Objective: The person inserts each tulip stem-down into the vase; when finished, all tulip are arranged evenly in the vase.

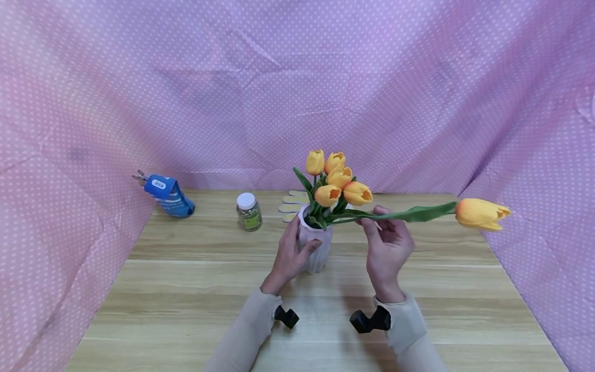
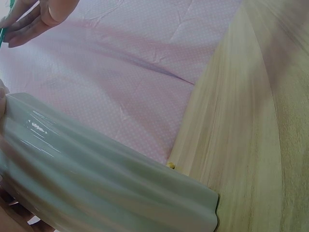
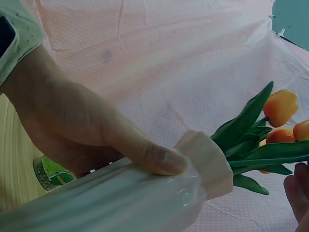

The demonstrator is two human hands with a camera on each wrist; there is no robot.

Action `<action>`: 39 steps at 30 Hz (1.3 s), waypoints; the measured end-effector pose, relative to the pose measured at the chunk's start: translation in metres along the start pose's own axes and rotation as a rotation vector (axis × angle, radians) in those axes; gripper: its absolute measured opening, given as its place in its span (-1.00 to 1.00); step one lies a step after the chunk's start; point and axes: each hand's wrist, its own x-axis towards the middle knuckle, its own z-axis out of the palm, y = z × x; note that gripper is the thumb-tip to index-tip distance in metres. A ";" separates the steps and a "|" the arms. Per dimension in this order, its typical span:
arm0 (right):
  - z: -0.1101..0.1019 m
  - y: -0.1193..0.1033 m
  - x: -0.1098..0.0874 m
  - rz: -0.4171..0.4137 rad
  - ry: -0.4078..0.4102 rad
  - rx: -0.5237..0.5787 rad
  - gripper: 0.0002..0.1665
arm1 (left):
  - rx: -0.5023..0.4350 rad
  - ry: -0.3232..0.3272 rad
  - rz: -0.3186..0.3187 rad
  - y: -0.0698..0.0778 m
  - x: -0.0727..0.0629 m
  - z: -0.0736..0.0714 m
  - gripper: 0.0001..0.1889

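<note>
A white ribbed vase (image 1: 316, 250) stands on the wooden table, holding several yellow-orange tulips (image 1: 340, 177) with green leaves. My left hand (image 1: 292, 253) grips the vase from its left side, thumb across the front, as the right wrist view also shows on the vase (image 3: 145, 193). To the right of the vase, my right hand (image 1: 389, 248) pinches the green stem of another tulip (image 1: 481, 214). That tulip lies nearly level, its bloom pointing right and its stem's lower end at the vase mouth. Whether the stem's tip is inside the rim is hidden by leaves.
Behind the vase lies a pale glove (image 1: 292, 201) with yellow edging, partly covered. A jar (image 1: 249, 213) with a white lid stands to the left. Farther left is a blue package (image 1: 169, 195) at the table's back corner. Pink dotted cloth (image 1: 297, 93) hangs around the table.
</note>
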 end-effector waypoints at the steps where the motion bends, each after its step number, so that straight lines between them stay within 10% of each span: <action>1: 0.000 0.001 -0.001 0.003 -0.004 -0.011 -0.68 | -0.002 -0.001 -0.002 0.000 0.000 0.000 -0.13; 22: 0.006 0.004 -0.007 -0.018 -0.029 -0.119 -0.59 | -0.023 0.000 0.002 -0.002 -0.001 0.000 -0.15; 39: 0.000 -0.006 -0.001 -0.026 -0.205 -0.270 -0.54 | -0.011 -0.001 -0.020 -0.001 -0.001 0.000 -0.15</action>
